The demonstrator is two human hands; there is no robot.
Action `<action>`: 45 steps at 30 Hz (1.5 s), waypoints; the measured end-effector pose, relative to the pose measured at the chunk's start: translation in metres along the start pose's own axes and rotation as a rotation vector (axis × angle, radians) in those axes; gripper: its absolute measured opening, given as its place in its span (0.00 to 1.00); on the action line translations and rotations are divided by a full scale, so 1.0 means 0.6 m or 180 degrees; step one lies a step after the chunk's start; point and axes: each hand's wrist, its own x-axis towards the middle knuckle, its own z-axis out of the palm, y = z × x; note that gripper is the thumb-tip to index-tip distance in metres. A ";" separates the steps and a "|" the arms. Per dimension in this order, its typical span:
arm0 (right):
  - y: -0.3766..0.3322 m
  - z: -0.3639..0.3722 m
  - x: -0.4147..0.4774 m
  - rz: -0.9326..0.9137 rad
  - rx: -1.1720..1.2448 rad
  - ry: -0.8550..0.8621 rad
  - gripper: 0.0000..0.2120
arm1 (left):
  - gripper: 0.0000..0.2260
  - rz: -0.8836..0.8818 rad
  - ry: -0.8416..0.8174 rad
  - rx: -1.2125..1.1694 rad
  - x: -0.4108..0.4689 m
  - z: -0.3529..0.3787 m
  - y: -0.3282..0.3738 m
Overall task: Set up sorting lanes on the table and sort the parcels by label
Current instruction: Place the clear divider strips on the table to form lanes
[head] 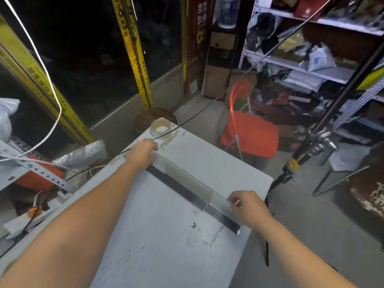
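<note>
A white table (166, 235) fills the middle of the view. Across it runs a strip of clear tape (187, 179), stretched a little above the surface, with a dark band (187, 191) below it. My left hand (143, 151) holds the far end of the strip down near the table's back edge. At the strip's near end, my right hand (246, 206) pinches the tape close to the right edge of the table. A roll of clear tape (161, 128) stands at the table's far corner. No parcels lie on the table.
An orange folding chair (249, 132) stands just beyond the table on the right. A black stand (307, 154) leans near the right edge. Shelves (311, 65) with bagged parcels line the right wall. A power strip (31, 217) and cables lie at left.
</note>
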 end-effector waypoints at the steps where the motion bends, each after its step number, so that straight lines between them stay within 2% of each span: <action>1: 0.000 -0.002 0.000 0.0009 -0.0010 -0.0040 0.13 | 0.11 -0.0027 -0.0024 0.0013 -0.001 0.000 0.001; 10: -0.008 -0.020 -0.016 0.0047 -0.0040 -0.0146 0.19 | 0.23 0.0119 -0.0076 0.0278 -0.033 -0.028 0.019; 13: -0.020 -0.026 -0.026 -0.0131 -0.0194 -0.0067 0.21 | 0.26 -0.0032 -0.0035 0.0449 -0.070 -0.047 0.012; 16: -0.041 -0.033 -0.044 -0.0364 -0.0449 0.0069 0.22 | 0.26 -0.0322 -0.0032 0.0549 -0.123 -0.071 0.003; 19: -0.070 -0.037 -0.073 -0.0682 -0.0653 0.0190 0.21 | 0.25 -0.0685 -0.0159 0.0698 -0.197 -0.094 0.002; 22: -0.106 -0.034 -0.115 -0.1017 -0.0784 0.0222 0.22 | 0.24 -0.1075 -0.0230 0.0498 -0.287 -0.117 0.014; 28: -0.174 0.005 -0.249 -0.1786 -0.0901 0.0155 0.21 | 0.21 -0.1621 0.0041 0.0634 -0.536 -0.183 0.076; 34: -0.236 0.057 -0.406 -0.2570 -0.1075 -0.0055 0.22 | 0.19 -0.2122 0.0058 0.0742 -0.786 -0.209 0.133; 40: -0.287 0.087 -0.500 -0.3000 -0.1147 -0.0143 0.22 | 0.22 -0.2531 0.0179 0.0629 -0.953 -0.197 0.131; 45: -0.316 0.118 -0.537 -0.3131 -0.1201 -0.0214 0.22 | 0.19 -0.2742 0.0259 0.0505 -1.025 -0.172 0.108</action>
